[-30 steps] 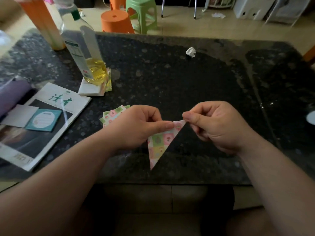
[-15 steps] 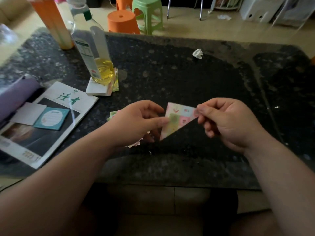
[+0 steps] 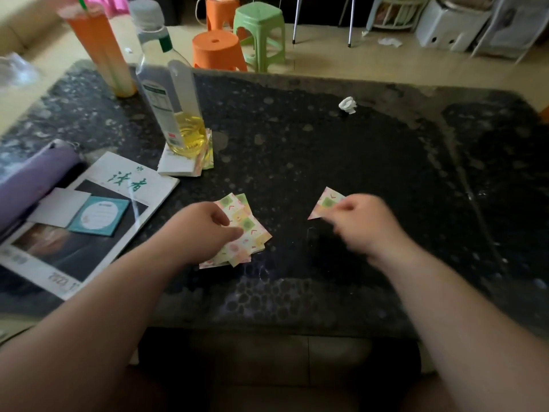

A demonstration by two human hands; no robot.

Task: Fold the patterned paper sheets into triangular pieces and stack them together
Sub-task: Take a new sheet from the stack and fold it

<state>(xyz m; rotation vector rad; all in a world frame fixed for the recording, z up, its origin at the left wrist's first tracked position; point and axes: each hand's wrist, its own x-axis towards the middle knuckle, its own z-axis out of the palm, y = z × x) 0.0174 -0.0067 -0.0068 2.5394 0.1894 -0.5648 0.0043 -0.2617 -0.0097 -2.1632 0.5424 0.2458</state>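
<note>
Sitting apart near the oil bottle (image 3: 170, 96), left hand (image 3: 202, 230) grips paper pile (image 3: 248, 233), right hand (image 3: 367, 228) pinches folded triangle (image 3: 325, 202)

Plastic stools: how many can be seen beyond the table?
3. An orange stool just past the far edge of the table, a green stool beside it on the right, and a second orange stool behind, partly hidden. More may lie out of frame.

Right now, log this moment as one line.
left hand: holds patterned stack | right hand: pinches folded triangle | triangle apart from stack, not yet added
</note>
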